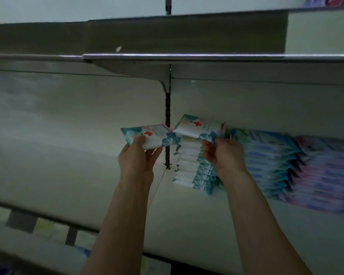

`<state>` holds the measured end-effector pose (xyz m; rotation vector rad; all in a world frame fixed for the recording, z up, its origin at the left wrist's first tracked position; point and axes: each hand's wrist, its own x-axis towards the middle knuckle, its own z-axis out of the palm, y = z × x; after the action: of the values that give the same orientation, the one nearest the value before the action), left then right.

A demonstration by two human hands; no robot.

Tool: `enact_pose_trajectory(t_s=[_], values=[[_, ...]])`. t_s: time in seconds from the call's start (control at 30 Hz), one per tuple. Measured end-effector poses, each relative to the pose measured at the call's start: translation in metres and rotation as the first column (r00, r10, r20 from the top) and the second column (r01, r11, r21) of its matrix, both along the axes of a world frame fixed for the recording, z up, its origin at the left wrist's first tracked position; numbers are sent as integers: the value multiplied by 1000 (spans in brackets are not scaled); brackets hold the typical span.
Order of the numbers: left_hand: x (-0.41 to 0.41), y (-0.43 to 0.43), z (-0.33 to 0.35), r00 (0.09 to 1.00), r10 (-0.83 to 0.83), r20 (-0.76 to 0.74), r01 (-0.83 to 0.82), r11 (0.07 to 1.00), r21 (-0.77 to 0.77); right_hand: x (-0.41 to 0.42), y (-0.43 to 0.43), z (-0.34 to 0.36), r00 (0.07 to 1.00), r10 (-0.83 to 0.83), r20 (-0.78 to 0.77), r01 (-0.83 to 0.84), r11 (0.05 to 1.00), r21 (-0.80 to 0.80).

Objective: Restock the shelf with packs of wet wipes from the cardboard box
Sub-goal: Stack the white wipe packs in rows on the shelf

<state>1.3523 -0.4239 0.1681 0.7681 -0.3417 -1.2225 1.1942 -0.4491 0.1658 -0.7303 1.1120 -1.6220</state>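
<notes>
Mid-restock, my right hand [221,153] sets a pack [199,128] atop the stack [193,167] while my left hand [137,155] grips the next pack [149,136], awaiting placement.

Teal-white pack [199,128] tilted atop stack [189,167] on shelf [68,175]; second pack [159,135] just left.

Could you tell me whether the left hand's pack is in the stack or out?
Out: the left hand holds the teal-and-white plastic wipes pack left of the stack of packs, not on it.
</notes>
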Motion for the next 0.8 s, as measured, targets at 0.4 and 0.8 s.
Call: enact_pose_trajectory(t_s=[0.4, 0.8], values=[[-4, -63, 22, 971, 31, 235, -1, 992, -127, -13, -23, -12, 953, -113, -280, 140, 987, 79], [-47, -83, 29, 756, -306, 578, 346, 937, 44, -24, -9, -25, 475, -242, -846, 189, 967, -171]])
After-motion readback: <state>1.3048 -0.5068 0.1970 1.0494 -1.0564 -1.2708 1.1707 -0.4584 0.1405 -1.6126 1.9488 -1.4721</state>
